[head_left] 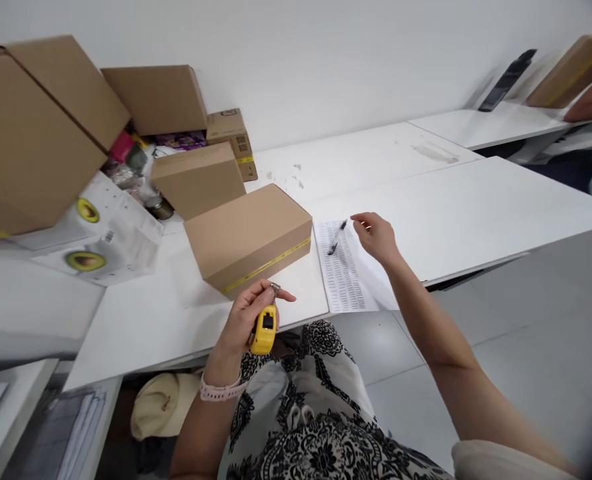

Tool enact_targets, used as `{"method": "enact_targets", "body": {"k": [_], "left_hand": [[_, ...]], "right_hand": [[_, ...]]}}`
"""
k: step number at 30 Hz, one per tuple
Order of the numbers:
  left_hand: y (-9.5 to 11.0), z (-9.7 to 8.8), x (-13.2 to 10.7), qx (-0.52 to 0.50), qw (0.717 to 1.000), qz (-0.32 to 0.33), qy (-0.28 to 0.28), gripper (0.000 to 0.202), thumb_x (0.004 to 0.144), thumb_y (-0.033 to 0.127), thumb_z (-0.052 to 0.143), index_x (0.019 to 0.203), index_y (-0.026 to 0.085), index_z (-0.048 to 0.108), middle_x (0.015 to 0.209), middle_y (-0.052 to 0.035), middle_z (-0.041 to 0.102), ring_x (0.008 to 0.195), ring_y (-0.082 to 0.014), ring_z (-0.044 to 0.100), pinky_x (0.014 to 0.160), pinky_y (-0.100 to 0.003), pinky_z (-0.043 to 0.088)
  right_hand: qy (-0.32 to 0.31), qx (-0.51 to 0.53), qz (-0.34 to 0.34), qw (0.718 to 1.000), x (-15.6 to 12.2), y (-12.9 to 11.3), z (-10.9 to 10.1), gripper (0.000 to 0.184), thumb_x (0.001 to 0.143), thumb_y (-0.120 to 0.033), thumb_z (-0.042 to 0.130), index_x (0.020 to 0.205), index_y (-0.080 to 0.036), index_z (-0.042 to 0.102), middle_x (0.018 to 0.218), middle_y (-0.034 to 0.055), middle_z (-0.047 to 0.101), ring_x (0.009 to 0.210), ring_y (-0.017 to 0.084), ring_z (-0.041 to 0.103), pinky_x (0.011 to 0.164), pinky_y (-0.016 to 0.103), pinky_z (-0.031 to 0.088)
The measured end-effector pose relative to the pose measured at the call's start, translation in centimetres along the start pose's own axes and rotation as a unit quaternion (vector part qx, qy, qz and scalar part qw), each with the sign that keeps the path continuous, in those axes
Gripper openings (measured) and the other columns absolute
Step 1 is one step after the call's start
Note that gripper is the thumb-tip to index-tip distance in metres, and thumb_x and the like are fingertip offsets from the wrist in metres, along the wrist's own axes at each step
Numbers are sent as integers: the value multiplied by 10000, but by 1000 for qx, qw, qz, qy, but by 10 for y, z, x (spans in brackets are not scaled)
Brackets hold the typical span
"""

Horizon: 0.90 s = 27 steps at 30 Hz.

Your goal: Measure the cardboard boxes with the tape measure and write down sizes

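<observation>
Yellow tape measure (pixel 263 339), silver-tipped.

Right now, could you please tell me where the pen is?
In the head view, the pen lies on the upper part of the printed sheet, right of the nearest cardboard box and just left of the right hand.

Tabletop (pixel 476 207): white, marked with dull patches toward the wall. Carries one closed cardboard box (pixel 249 233) with yellow tape; to its right, a printed sheet (pixel 343 283) at the front edge; behind, a second carton (pixel 199 173); leftward, white avocado-print packaging (pixel 129 247).
</observation>
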<state>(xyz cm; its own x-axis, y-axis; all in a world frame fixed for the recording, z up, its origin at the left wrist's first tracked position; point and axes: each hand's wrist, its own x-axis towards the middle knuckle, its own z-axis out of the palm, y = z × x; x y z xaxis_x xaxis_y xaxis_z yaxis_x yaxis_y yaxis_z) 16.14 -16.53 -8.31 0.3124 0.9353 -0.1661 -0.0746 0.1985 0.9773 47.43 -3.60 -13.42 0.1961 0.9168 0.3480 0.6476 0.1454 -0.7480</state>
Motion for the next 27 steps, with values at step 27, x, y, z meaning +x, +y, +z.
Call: {"method": "enact_targets", "body": {"k": [27], "left_hand": [[46, -73, -53, 202, 976, -23, -73, 157, 856, 344, 622, 801, 203, 585, 716, -24, 675, 647, -131, 583, 598, -247, 428]], "right_hand": [[-230, 320, -34, 918, -43, -133, -12, 190, 892, -360, 620, 739, -248, 617, 729, 36, 576, 687, 178, 535, 662, 351, 465]]}}
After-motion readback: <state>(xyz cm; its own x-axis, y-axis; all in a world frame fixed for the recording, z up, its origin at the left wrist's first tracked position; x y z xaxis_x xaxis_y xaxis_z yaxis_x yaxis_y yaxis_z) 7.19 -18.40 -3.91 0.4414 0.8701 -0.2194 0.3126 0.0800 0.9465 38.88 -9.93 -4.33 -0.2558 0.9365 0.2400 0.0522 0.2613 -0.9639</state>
